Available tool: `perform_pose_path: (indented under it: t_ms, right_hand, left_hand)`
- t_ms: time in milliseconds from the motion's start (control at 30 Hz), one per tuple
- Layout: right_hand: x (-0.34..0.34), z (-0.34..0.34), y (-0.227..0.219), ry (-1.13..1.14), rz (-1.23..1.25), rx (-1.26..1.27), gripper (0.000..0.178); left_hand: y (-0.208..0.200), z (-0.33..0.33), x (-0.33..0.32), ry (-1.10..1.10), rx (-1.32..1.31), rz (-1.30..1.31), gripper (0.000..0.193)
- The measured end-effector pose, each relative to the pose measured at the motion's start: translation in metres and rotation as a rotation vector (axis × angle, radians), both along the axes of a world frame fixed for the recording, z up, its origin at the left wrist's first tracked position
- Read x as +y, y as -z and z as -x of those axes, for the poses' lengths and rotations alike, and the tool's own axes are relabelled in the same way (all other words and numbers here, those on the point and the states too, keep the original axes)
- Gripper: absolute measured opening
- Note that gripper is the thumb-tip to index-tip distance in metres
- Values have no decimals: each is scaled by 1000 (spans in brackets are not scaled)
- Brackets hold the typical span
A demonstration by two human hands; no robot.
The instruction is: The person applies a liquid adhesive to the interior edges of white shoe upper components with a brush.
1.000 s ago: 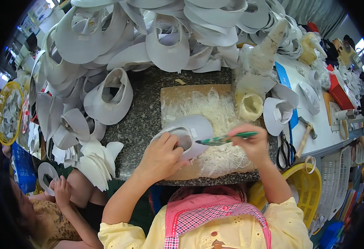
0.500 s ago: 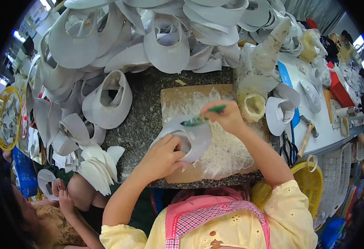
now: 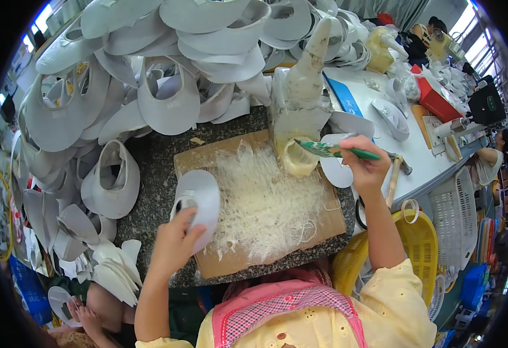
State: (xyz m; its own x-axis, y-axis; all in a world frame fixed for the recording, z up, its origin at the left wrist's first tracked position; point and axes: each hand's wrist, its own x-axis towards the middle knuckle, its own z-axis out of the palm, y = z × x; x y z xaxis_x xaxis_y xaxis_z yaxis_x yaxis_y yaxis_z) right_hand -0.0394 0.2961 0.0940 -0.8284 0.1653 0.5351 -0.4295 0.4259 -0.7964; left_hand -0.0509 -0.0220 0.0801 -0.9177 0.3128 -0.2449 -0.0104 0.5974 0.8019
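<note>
My right hand (image 3: pixel 365 168) is closed around a green-handled brush (image 3: pixel 326 149). The brush's tip is over the mouth of a cut-open, pale crusted container (image 3: pixel 300 165); whether it touches the inside I cannot tell. My left hand (image 3: pixel 176 238) grips a white visor-shaped piece (image 3: pixel 207 200) by its inner curve, at the left edge of a cardboard sheet (image 3: pixel 260 258). Dried, stringy whitish residue covers much of the cardboard. Some of my left fingers are hidden behind the piece or blurred.
Piles of white visor pieces (image 3: pixel 170 104) fill the back and left of the dark stone table (image 3: pixel 149 168). Right of the container lie a hammer (image 3: pixel 394 180) and a red box (image 3: pixel 436 95). Below stands a yellow basket (image 3: pixel 419 249). At lower left another person's hands (image 3: pixel 86 316) hold a white piece.
My right hand has moved the brush off the white visor piece and rightward to the container. My left hand has shifted the piece left, off the cardboard's middle. The whole view has turned somewhat.
</note>
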Motion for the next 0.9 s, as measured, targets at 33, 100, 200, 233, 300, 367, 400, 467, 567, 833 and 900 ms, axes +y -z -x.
perform_pose_path:
  t_ms: [33, 100, 200, 233, 300, 367, 400, 467, 567, 833, 900]
  right_hand:
    - [9, -1, 5, -54, -120, 96, 8]
    - [18, -9, 13, 8, 95, 8, 8]
    - [21, -16, 17, 106, 299, -207, 8]
    - [7, -22, 16, 13, 261, -321, 9]
    - [-31, -28, 7, -174, 467, -287, 11]
    - [-67, -19, 7, -273, 590, -206, 12]
    - [-82, -10, 10, -288, 598, -205, 12]
    - [-102, 8, 14, -286, 539, -54, 12]
    - [-108, 2, 24, -498, 144, -15, 11]
    - [-122, 24, 22, -477, 280, 90, 12]
    - [-121, 6, 41, -624, 109, 222, 14]
  left_hand:
    - [8, -2, 3, 27, -45, -81, 33]
    - [9, -1, 2, 9, -190, -167, 40]
    - [16, -4, 1, -41, -445, -469, 53]
    - [14, -4, -1, -61, -533, -680, 59]
    - [-1, -5, 3, -26, -541, -642, 72]
    - [-3, -4, 8, 13, -670, -897, 78]
    - [-6, -4, 14, -44, -700, -857, 84]
    - [-3, -10, 16, -55, -687, -920, 85]
    - [6, -12, 4, -83, -671, -1035, 88]
    - [8, -14, -1, -178, -666, -1321, 86]
    - [13, -8, -2, -168, -654, -1383, 87]
